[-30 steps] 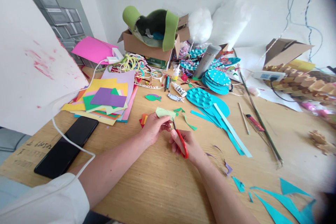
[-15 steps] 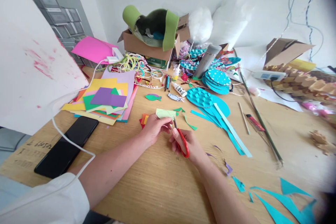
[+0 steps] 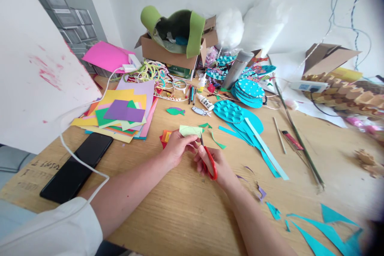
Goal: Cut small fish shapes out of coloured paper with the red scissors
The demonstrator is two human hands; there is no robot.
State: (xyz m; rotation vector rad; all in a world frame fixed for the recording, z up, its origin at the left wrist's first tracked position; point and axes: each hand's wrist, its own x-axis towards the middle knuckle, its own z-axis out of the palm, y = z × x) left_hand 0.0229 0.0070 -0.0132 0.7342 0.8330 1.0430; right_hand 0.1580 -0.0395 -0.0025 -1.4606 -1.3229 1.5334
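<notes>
My left hand (image 3: 178,145) pinches a small piece of light green paper (image 3: 189,130) that has a faint curved line drawn on it. In my right hand (image 3: 217,165) are red-handled scissors (image 3: 213,164), my fingers closed around the handles. The blades point away from me and meet the right edge of the paper; whether they are apart is too small to tell. Green paper scraps (image 3: 216,140) lie just right of the paper. Red and orange paper pieces (image 3: 164,137) stick out from behind my left hand. Beyond lie a green and purple paper fish (image 3: 175,111) and a white outlined fish (image 3: 200,111).
A stack of coloured paper (image 3: 120,112) and a black phone (image 3: 76,168) with a white cable lie on the left. Blue paper strips (image 3: 264,148), a green stick (image 3: 297,136) and blue offcuts (image 3: 330,228) are on the right. A grey flask (image 3: 238,70) leans behind glue bottles (image 3: 205,102).
The paper, both hands and the scissors have shifted very slightly right in the picture, along with a small shift of the whole view. Both holds stay the same.
</notes>
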